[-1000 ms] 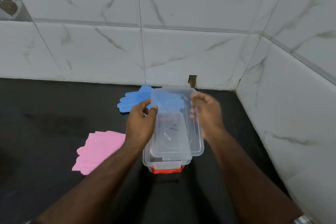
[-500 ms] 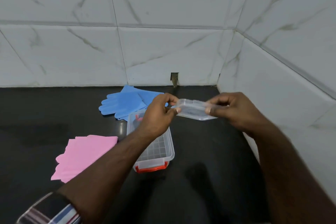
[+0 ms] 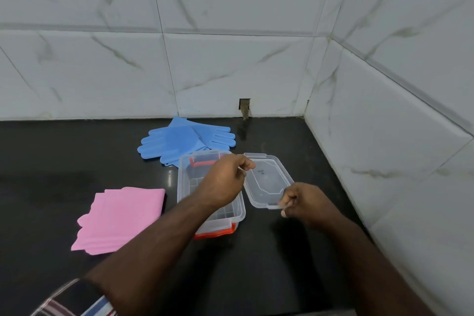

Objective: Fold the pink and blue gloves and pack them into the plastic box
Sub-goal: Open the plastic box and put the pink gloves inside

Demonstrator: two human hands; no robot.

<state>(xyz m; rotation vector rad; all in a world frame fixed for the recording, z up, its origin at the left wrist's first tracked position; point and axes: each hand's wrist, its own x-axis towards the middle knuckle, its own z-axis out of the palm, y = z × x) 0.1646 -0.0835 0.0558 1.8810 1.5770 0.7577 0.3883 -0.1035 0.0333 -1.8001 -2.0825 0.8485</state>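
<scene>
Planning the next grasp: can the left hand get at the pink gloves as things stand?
Probably not yet: the left hand pinches the lid. The pink gloves lie uncovered on its side.

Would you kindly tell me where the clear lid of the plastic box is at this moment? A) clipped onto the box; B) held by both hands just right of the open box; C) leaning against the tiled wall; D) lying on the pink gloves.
B: the clear lid is pinched by the left hand at its far corner and the right hand at its near edge, beside the open plastic box.
</scene>
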